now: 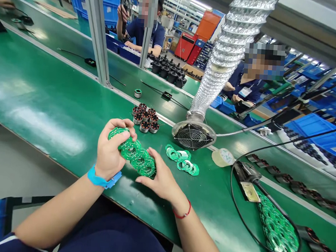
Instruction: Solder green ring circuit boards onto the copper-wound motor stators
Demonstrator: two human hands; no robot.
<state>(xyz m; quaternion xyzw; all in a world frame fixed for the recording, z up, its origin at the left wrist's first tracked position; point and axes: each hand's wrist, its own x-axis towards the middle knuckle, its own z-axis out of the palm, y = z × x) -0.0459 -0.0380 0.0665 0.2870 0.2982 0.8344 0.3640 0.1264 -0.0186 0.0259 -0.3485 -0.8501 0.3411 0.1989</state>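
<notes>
Between my two hands is a panel of joined green ring-shaped circuit boards, held tilted above the green bench. My left hand grips its upper left end, thumb across the face and fingers curled over the top edge. At the lower right end, my right hand has its thumb below and fingers above, closed about the panel. Beyond my hands stands a cluster of copper-wound motor stators. Right of them, loose green ring boards lie in two short overlapping rows.
A round fan hood hangs from a silver duct over the bench. At right are a soldering iron stand, a looping black cable, a pile of green boards and more stators. A metal post rises ahead. Two people sit opposite.
</notes>
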